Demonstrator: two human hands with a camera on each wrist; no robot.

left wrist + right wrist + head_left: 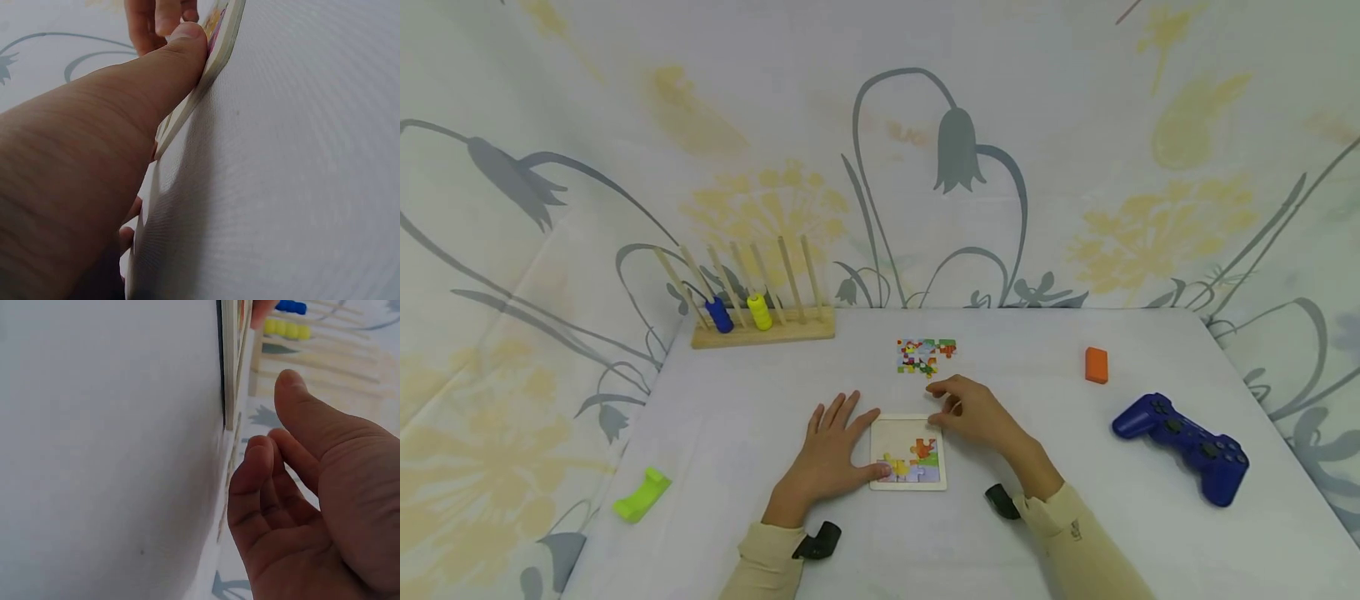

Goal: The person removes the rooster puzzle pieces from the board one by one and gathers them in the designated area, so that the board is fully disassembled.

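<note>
A small square puzzle tray (886, 427) lies on the table, with several jigsaw pieces (912, 473) fitted along its bottom and right side. My left hand (829, 460) is spread at the tray's left side, its thumb resting on the lower left corner. In the left wrist view the thumb (178, 53) lies over the tray's edge. Over the tray's upper right corner hovers my right hand (973, 410), fingers loosely bent. The right wrist view shows a gap between thumb and fingers, with nothing visible in it. Beyond the tray lies a cluster of loose puzzle pieces (917, 354).
At the back left stands a wooden peg rack (775, 332) with blue beads (719, 315) and yellow beads (759, 312). An orange block (1096, 365) and a blue game controller (1183, 446) lie on the right. A green curved block (642, 495) is at the left edge.
</note>
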